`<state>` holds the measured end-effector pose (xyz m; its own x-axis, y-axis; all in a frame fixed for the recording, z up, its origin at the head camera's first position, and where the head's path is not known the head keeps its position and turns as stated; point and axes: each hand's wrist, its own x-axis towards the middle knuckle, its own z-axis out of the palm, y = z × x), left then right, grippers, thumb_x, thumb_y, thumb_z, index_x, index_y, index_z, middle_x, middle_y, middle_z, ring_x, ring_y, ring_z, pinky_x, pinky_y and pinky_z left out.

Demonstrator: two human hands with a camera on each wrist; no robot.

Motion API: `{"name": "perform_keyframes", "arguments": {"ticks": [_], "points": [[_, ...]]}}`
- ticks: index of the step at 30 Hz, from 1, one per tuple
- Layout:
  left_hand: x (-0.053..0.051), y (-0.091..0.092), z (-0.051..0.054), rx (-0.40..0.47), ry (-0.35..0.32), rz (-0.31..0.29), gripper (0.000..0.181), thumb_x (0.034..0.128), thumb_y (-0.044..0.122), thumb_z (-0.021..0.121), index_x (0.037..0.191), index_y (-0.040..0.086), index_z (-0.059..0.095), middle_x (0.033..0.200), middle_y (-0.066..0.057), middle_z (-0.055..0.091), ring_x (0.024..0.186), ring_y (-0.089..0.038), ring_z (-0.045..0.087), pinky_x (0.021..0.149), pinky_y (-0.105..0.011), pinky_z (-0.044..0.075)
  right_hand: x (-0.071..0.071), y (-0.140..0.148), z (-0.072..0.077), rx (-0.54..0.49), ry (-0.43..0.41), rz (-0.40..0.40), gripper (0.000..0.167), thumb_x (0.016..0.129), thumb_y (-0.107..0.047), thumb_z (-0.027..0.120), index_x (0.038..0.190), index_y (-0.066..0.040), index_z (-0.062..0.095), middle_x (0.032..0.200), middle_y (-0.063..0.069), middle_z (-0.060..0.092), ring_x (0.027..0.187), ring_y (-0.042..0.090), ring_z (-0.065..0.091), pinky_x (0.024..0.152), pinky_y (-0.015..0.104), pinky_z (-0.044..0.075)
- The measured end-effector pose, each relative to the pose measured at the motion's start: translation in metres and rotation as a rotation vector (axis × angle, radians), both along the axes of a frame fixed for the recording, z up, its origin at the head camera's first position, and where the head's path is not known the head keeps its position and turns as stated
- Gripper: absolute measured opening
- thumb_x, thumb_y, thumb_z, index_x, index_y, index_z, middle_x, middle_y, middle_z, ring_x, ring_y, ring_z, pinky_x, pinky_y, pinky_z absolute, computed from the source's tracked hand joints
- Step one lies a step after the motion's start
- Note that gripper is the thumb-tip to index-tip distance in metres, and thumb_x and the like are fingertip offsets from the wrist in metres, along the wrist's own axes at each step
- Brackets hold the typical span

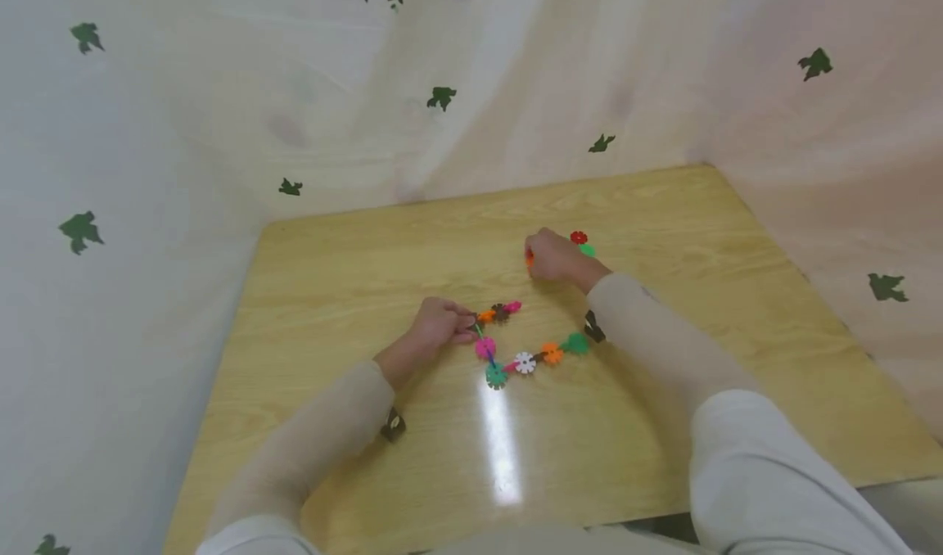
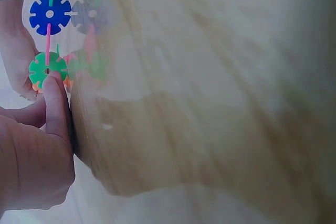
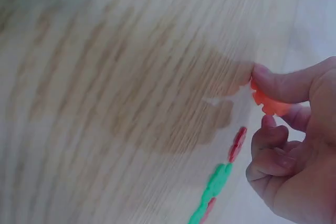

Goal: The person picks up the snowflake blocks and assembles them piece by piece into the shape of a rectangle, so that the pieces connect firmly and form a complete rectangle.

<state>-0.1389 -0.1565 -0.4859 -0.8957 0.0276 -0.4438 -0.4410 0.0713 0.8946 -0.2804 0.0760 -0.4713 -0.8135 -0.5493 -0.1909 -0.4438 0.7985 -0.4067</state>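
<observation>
A chain of slotted plastic snowflake discs bends across the table in the head view, with a pink disc (image 1: 485, 348), a teal disc (image 1: 496, 375), a white disc (image 1: 525, 363) and an orange disc (image 1: 552, 353) among them. My left hand (image 1: 440, 324) pinches the chain near its upper bend. In the left wrist view the thumb lies against a green disc (image 2: 41, 69), beyond which a blue disc (image 2: 38, 17) stands on edge. Farther back, my right hand (image 1: 554, 256) pinches a loose orange disc (image 3: 269, 106) between thumb and fingers, apart from the chain.
Beside the right hand lie a red disc (image 1: 579, 237) and a light green disc (image 1: 587, 250), partly hidden by the forearm. The wooden table (image 1: 331, 268) meets a pale curtain (image 1: 354, 146) with leaf and bird prints at its back and sides.
</observation>
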Motion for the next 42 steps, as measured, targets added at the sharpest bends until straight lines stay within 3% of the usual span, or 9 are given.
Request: {"name": "perform_keyframes", "arguments": {"ticks": [4, 8, 15, 32, 42], "points": [[-0.001, -0.001, 0.004, 0.000, -0.007, 0.010, 0.024, 0.0923, -0.009, 0.065, 0.115, -0.015, 0.065, 0.091, -0.025, 0.072, 0.061, -0.018, 0.070, 0.064, -0.028, 0.065, 0.011, 0.002, 0.004, -0.095, -0.056, 0.050, 0.002, 0.090, -0.003, 0.068, 0.092, -0.002, 0.068, 0.084, 0.007, 0.065, 0.078, 0.021, 0.056, 0.069, 0.033, 0.052], [-0.002, -0.001, 0.007, 0.010, -0.007, 0.012, 0.024, 0.0927, -0.009, 0.064, 0.116, -0.016, 0.064, 0.096, -0.027, 0.071, 0.061, -0.018, 0.071, 0.066, -0.029, 0.065, 0.026, 0.010, 0.005, -0.235, -0.187, 0.062, 0.010, 0.097, -0.002, 0.063, 0.100, 0.001, 0.072, 0.072, 0.005, 0.065, 0.066, 0.015, 0.058, 0.061, 0.026, 0.050], [-0.005, -0.004, 0.004, 0.021, -0.008, 0.033, 0.023, 0.0925, -0.010, 0.064, 0.115, -0.016, 0.064, 0.101, -0.029, 0.071, 0.059, -0.017, 0.070, 0.067, -0.029, 0.065, 0.043, 0.019, -0.003, -0.430, -0.485, 0.019, 0.024, 0.099, 0.001, 0.058, 0.120, 0.009, 0.066, 0.081, 0.008, 0.069, 0.065, 0.015, 0.065, 0.061, 0.025, 0.060], [-0.004, -0.004, 0.006, 0.011, -0.023, -0.007, 0.024, 0.0927, -0.008, 0.065, 0.116, -0.015, 0.064, 0.102, -0.027, 0.071, 0.061, -0.017, 0.070, 0.068, -0.028, 0.065, 0.049, 0.017, -0.010, -0.562, -0.632, -0.202, 0.023, 0.099, 0.002, 0.058, 0.119, 0.013, 0.063, 0.088, 0.016, 0.069, 0.072, 0.019, 0.064, 0.066, 0.025, 0.061], [-0.006, -0.006, 0.003, 0.012, -0.011, -0.001, 0.025, 0.0924, -0.008, 0.065, 0.117, -0.015, 0.064, 0.100, -0.027, 0.071, 0.062, -0.017, 0.071, 0.068, -0.029, 0.065, 0.050, 0.012, -0.008, -0.583, -0.636, -0.271, 0.021, 0.099, 0.001, 0.059, 0.117, 0.012, 0.063, 0.088, 0.014, 0.069, 0.071, 0.017, 0.065, 0.066, 0.026, 0.062]]}}
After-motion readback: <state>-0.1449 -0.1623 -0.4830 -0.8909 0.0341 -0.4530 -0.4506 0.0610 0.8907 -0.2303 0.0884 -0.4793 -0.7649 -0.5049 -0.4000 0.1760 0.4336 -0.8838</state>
